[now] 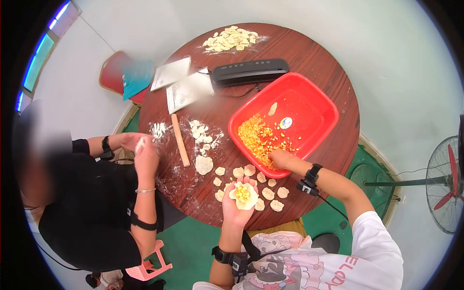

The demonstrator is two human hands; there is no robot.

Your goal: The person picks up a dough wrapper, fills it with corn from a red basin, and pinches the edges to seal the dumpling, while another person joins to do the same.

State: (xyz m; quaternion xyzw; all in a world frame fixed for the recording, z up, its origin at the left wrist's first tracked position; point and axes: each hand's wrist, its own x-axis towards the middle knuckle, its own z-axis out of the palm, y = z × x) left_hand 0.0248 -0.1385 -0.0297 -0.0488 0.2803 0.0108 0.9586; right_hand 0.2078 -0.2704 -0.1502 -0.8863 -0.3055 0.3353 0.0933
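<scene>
A round dough wrapper (243,195) with yellow corn filling in its middle rests in my left hand (235,212), whose fingers curl up behind it. My right hand (281,159) is inside the red basin (316,140), its bunched fingertips dipping into the corn filling (254,137) at the near left side. How much filling they hold is partly hidden. Around my left hand, several small dough pieces (268,194) lie on the table. A larger flat dough round (204,165) lies to the left of them.
A co-worker in black (92,208) handles dough at the left. Nearby are a rolling pin (180,140) and floured dough bits (198,130). Behind are a black appliance (249,72), white packets (191,90) and a dough pile (231,39). A fan (449,181) stands right.
</scene>
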